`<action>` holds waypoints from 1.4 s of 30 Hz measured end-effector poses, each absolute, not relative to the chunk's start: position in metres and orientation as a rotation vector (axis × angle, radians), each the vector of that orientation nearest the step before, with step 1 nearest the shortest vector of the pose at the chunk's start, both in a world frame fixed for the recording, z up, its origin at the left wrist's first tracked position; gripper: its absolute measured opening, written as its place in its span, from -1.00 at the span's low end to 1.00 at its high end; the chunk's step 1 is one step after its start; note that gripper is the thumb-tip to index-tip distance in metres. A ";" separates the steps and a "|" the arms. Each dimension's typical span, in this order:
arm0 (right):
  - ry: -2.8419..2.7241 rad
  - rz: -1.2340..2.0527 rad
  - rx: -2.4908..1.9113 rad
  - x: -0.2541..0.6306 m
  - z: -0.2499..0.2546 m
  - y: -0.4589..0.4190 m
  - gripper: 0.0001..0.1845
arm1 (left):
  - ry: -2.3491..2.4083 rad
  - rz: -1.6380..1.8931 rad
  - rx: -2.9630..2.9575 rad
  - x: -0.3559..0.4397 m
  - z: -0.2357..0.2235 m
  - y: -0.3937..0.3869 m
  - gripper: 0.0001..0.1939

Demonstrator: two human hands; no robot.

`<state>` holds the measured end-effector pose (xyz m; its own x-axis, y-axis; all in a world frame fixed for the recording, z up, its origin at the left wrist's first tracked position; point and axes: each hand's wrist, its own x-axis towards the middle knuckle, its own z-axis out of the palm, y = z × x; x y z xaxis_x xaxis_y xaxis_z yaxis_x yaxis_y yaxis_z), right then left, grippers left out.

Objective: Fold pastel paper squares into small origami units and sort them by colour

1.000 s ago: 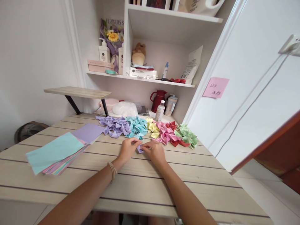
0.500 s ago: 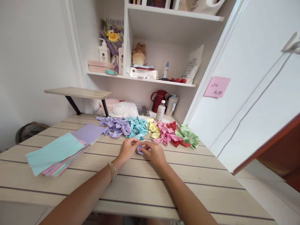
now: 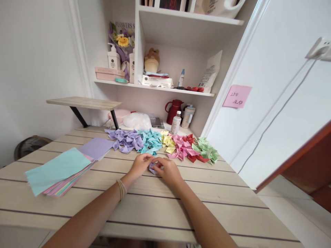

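A small purple folded paper piece is between my hands, low over the middle of the table. My left hand pinches it from the left with thumb and forefinger. From the right, the curled fingers of my right hand grip the same paper and cover part of it. Just beyond lie heaps of folded paper boats: purple, blue, yellow, pink, red and green.
To the left lie a fanned stack of coloured paper sheets and purple sheets. A small raised shelf stands behind them. At the back are a clear bottle, a red jug and a pale cup.
Both hands stay at the purple paper, with the right fingers shifted slightly up and toward the left hand. The whole view has moved a little.
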<state>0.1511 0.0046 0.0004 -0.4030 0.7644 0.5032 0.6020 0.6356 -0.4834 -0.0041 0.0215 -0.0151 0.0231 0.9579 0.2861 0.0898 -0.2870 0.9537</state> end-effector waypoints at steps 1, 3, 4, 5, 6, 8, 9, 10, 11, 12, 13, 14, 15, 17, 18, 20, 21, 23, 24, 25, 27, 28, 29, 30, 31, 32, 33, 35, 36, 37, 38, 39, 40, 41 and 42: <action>-2.135 0.301 -1.050 0.151 0.001 0.005 -0.82 | 1.113 1.366 1.482 -0.004 -0.015 0.022 -0.74; -2.116 0.339 -1.033 0.151 0.000 0.006 -0.83 | 1.107 1.353 1.460 -0.005 -0.016 0.022 -0.73; -2.098 0.367 -1.030 0.150 -0.001 0.007 -0.83 | 1.108 1.346 1.453 -0.005 -0.015 0.021 -0.73; -2.075 0.400 -1.031 0.150 -0.002 0.007 -0.83 | 1.110 1.344 1.448 -0.004 -0.015 0.021 -0.72; -2.051 0.436 -1.032 0.150 -0.003 0.008 -0.84 | 1.111 1.349 1.443 -0.004 -0.014 0.020 -0.72; -2.008 0.506 -1.032 0.150 -0.005 0.010 -0.87 | 1.109 1.375 1.429 -0.004 -0.012 0.019 -0.73; -1.993 0.533 -1.028 0.150 -0.006 0.011 -0.89 | 1.109 1.389 1.422 -0.004 -0.011 0.019 -0.73; -1.984 0.552 -1.022 0.150 -0.006 0.011 -0.91 | 1.112 1.400 1.417 -0.003 -0.011 0.018 -0.74; -1.977 0.564 -1.017 0.150 -0.007 0.012 -0.91 | 1.118 1.412 1.412 -0.003 -0.011 0.018 -0.74; -1.969 0.569 -1.018 0.150 -0.007 0.012 -0.89 | 1.126 1.424 1.406 -0.003 -0.011 0.018 -0.74; -1.958 0.568 -1.028 0.150 -0.007 0.013 -0.87 | 1.132 1.436 1.395 -0.002 -0.011 0.018 -0.74; -1.942 0.563 -1.047 0.150 -0.007 0.013 -0.85 | 1.133 1.450 1.377 -0.002 -0.012 0.018 -0.74; -1.923 0.557 -1.073 0.150 -0.007 0.013 -0.84 | 1.126 1.466 1.349 -0.001 -0.013 0.018 -0.73; -1.884 0.548 -1.132 0.150 -0.007 0.013 -0.81 | 1.092 1.493 1.277 0.001 -0.015 0.017 -0.72; -1.867 0.546 -1.155 0.150 -0.008 0.013 -0.81 | 1.071 1.504 1.238 0.002 -0.016 0.016 -0.70; -1.840 0.532 -1.182 0.149 -0.008 0.011 -0.80 | 1.041 1.520 1.175 0.004 -0.017 0.015 -0.68; -1.831 0.516 -1.188 0.148 -0.008 0.010 -0.79 | 1.031 1.527 1.154 0.005 -0.018 0.015 -0.67; -1.821 0.479 -1.184 0.147 -0.007 0.009 -0.77 | 1.021 1.543 1.130 0.006 -0.018 0.014 -0.66; -1.821 0.472 -1.172 0.147 -0.006 0.008 -0.76 | 1.019 1.550 1.127 0.006 -0.018 0.015 -0.65; -1.826 0.480 -1.150 0.146 -0.006 0.008 -0.76 | 1.022 1.556 1.128 0.006 -0.018 0.015 -0.65; -1.849 0.536 -1.086 0.146 -0.006 0.008 -0.75 | 1.036 1.569 1.129 0.005 -0.019 0.016 -0.65; -1.864 0.569 -1.054 0.146 -0.006 0.008 -0.74 | 1.046 1.578 1.127 0.004 -0.019 0.017 -0.66; -1.878 0.595 -1.027 0.145 -0.006 0.009 -0.74 | 1.053 1.590 1.122 0.004 -0.019 0.017 -0.67; -1.887 0.610 -1.011 0.145 -0.007 0.009 -0.74 | 1.058 1.601 1.120 0.004 -0.019 0.017 -0.67; -1.889 0.613 -1.006 0.144 -0.008 0.009 -0.73 | 1.064 1.606 1.125 0.004 -0.020 0.017 -0.68; -1.885 0.609 -1.014 0.144 -0.010 0.009 -0.73 | 1.068 1.606 1.139 0.005 -0.020 0.017 -0.68; -1.876 0.600 -1.030 0.143 -0.012 0.009 -0.72 | 1.069 1.609 1.152 0.006 -0.020 0.016 -0.68; -1.862 0.586 -1.064 0.143 -0.016 0.009 -0.70 | 1.060 1.606 1.164 0.009 -0.021 0.016 -0.68; -1.860 0.582 -1.078 0.144 -0.018 0.009 -0.69 | 1.055 1.605 1.153 0.010 -0.021 0.015 -0.68; -1.862 0.580 -1.086 0.145 -0.019 0.010 -0.68 | 1.046 1.596 1.136 0.011 -0.021 0.015 -0.68; -1.864 0.577 -1.092 0.146 -0.018 0.012 -0.66 | 1.044 1.591 1.100 0.012 -0.021 0.016 -0.67; -1.858 0.570 -1.099 0.147 -0.015 0.014 -0.65 | 1.041 1.593 1.041 0.012 -0.020 0.016 -0.67; -1.836 0.557 -1.106 0.148 -0.011 0.018 -0.63 | 1.039 1.594 0.961 0.012 -0.020 0.017 -0.65; -1.804 0.541 -1.114 0.147 -0.005 0.022 -0.61 | 1.032 1.581 0.892 0.011 -0.020 0.019 -0.64; -1.774 0.511 -1.126 0.145 0.003 0.028 -0.60 | 1.035 1.576 0.835 0.011 -0.020 0.020 -0.64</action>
